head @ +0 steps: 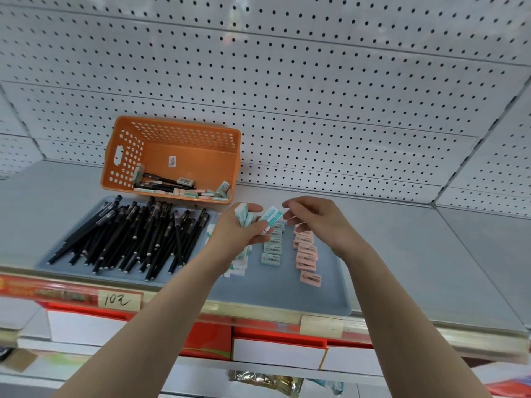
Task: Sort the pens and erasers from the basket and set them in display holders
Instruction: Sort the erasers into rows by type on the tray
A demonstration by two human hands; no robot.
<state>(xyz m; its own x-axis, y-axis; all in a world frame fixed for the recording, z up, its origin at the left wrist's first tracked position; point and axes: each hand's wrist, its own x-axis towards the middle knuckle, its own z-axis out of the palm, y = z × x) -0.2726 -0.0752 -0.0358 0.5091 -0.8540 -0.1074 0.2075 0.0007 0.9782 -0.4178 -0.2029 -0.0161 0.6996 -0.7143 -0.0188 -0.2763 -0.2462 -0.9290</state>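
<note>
A tray (pixel 273 291) lies on the shelf (pixel 416 254), with the pegboard wall (pixel 287 96) behind. The basket (pixel 126 145) sits at the tray's back left edge, seemingly tipped forward, with a few pens and erasers in it. A heap of pens (pixel 129 234) fills the tray's left half. To its right run rows of erasers (pixel 307 254). Above them the left hand (pixel 238 234) holds a few spare erasers (pixel 244 215), with the right hand (pixel 313 216) just beside.

The orange basket (pixel 126 156) looks like smooth plastic, the black pens (pixel 129 234) matt, the grey tray (pixel 275 294) smooth, the back panel (pixel 316 81) painted perforated metal.
</note>
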